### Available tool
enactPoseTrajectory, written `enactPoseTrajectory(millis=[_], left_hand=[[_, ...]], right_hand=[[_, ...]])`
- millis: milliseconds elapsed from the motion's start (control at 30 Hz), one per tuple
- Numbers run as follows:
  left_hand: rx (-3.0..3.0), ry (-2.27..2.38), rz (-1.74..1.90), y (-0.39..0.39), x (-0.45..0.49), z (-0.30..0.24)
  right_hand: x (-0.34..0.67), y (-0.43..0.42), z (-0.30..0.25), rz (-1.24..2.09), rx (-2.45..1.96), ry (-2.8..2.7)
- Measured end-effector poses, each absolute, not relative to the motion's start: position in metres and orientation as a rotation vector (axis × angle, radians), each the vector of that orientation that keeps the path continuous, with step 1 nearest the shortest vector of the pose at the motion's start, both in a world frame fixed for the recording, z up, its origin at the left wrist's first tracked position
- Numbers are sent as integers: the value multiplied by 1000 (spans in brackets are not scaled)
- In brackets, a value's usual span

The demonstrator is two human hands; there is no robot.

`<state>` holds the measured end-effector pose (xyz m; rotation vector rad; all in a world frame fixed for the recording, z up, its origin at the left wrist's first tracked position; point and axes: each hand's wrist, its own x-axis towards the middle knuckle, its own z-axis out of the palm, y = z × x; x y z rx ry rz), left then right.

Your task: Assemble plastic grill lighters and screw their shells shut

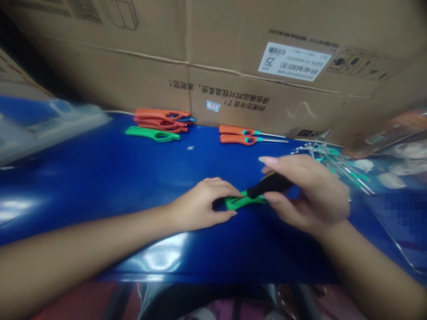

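Observation:
A green lighter casing (237,203) lies on the blue table in front of me. My left hand (202,202) grips its left end, with the index finger along the far side and the thumb at the near side. My right hand (310,191) is closed around the black handle of a screwdriver (268,186). The screwdriver slants down to the left, and its thin shaft reaches over the casing near my left fingertips. Whether its tip sits in a screw is too blurred to tell. My right hand covers the casing's right end.
Behind, a cardboard box (227,40) stands like a wall. Before it lie stacked orange lighter casings (156,114), another green casing (143,132) and two orange lighters (233,139) with metal tubes. At right are loose metal tubes (350,171); at left, a clear plastic bag (66,129).

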<state>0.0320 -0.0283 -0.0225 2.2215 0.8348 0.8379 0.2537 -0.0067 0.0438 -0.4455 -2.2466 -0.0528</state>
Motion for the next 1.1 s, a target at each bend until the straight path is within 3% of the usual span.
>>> enactPoseTrajectory(millis=[133, 300, 500, 667, 833, 1033, 1100], left_hand=[[2229, 856, 842, -28, 32, -23], [2224, 834, 834, -28, 32, -23], [2214, 863, 847, -29, 32, -23], [2225, 840, 832, -28, 32, -23], [2228, 855, 841, -28, 32, -24], [2219, 836, 841, -28, 32, -23], [2220, 844, 837, -28, 32, -23]], right_hand=[[252, -10, 42, 323, -582, -2214], [253, -7, 46, -81, -448, -2218], [252, -8, 40, 300, -638, -2186], [254, -9, 43, 5, -549, -2188], [252, -11, 42, 529, -643, -2164], [253, -10, 45, 25, -542, -2187], [254, -12, 44, 161, -575, -2197]])
